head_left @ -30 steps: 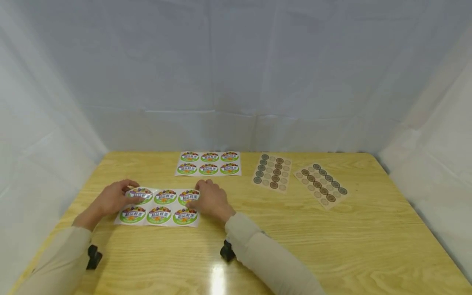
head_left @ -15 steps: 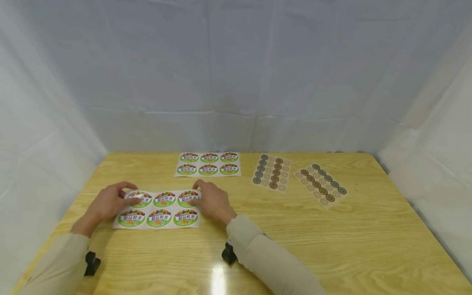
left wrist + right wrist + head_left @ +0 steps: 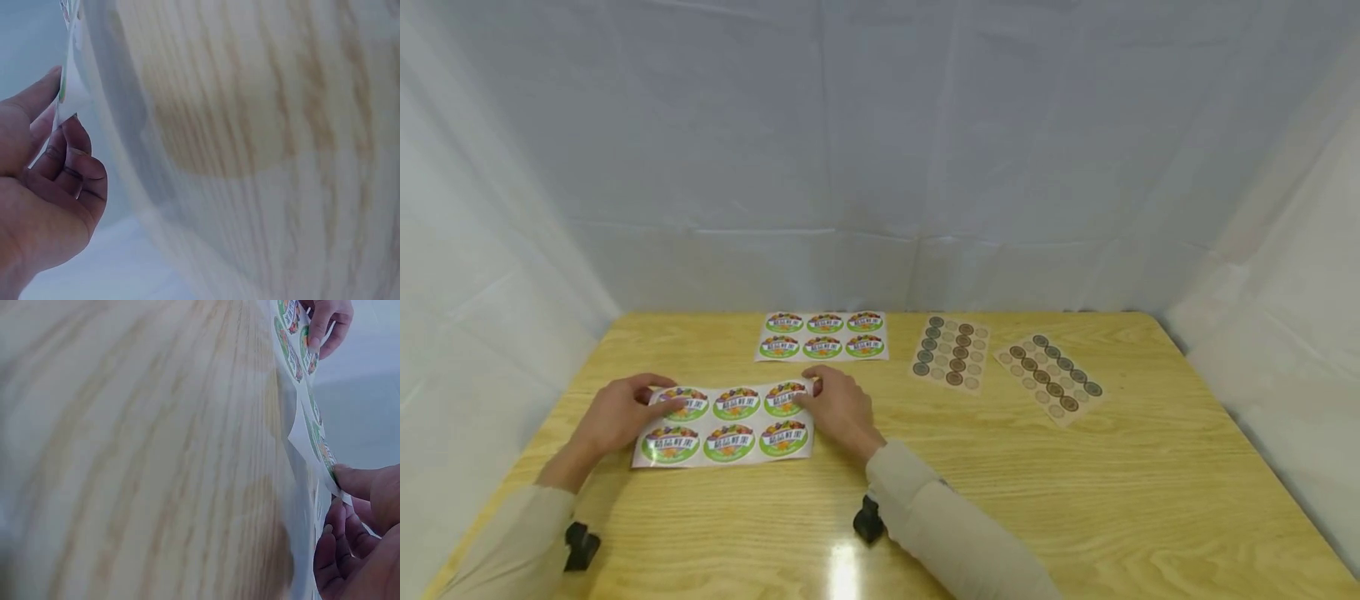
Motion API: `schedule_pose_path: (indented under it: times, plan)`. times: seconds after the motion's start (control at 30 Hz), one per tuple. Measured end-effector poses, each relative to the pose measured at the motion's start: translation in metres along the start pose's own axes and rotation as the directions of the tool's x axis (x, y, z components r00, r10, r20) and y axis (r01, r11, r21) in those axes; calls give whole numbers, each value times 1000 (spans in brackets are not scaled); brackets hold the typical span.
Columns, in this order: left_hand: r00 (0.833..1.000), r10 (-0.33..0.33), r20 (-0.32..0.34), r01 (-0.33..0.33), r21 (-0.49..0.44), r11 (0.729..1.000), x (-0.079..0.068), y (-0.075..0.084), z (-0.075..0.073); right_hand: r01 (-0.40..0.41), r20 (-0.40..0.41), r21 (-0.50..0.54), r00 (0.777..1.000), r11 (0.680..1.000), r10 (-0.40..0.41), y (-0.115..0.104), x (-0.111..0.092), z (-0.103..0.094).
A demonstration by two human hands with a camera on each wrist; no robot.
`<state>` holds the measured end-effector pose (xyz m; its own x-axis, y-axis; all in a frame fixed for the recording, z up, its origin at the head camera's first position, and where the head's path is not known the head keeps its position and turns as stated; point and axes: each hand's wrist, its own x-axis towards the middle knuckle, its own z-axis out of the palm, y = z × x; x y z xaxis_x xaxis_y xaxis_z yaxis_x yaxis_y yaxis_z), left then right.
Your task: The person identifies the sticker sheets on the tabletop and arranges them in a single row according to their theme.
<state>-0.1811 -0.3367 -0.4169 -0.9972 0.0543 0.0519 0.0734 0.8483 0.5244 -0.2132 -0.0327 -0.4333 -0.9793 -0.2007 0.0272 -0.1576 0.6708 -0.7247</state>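
Note:
A white sheet of stickers (image 3: 730,421), printed with green oval fruit labels in two rows, is held between both hands at the table's left side. My left hand (image 3: 617,415) pinches its upper left part, thumb over the printed face and fingers behind. At the upper right corner my right hand (image 3: 844,412) pinches it the same way. The right wrist view shows the thumb (image 3: 359,481) on top and curled fingers underneath, with the sheet's near edge bent up off the wood. In the left wrist view the sheet is seen nearly edge-on beside the left hand (image 3: 47,162).
A matching fruit sticker sheet (image 3: 822,336) lies flat at the table's back edge. Two beige sheets of small round stickers, one nearly straight (image 3: 950,354) and one slanted (image 3: 1051,379), lie to its right. White-grey sheeting (image 3: 880,167) encloses the wooden table (image 3: 1075,500).
The sheet's right end has risen and shifted slightly right with the right hand, whose thumb now sits nearer the corner. My left hand has moved slightly left. The other sheets lie as before.

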Motion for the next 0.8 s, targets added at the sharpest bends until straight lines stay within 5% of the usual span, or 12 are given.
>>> schedule_pose_path:
  times: [0.33, 0.8]
  plan:
    - [1000, -4, 24, 5, -28, 1000, -11, -5, -9, 98, 43, 50, 994, 994, -101, -6, -6, 0]
    - [997, -4, 83, 6, -22, 1000, -34, -33, -20, 157, 160, 89, 972, 984, -169, -26, -22, 21]
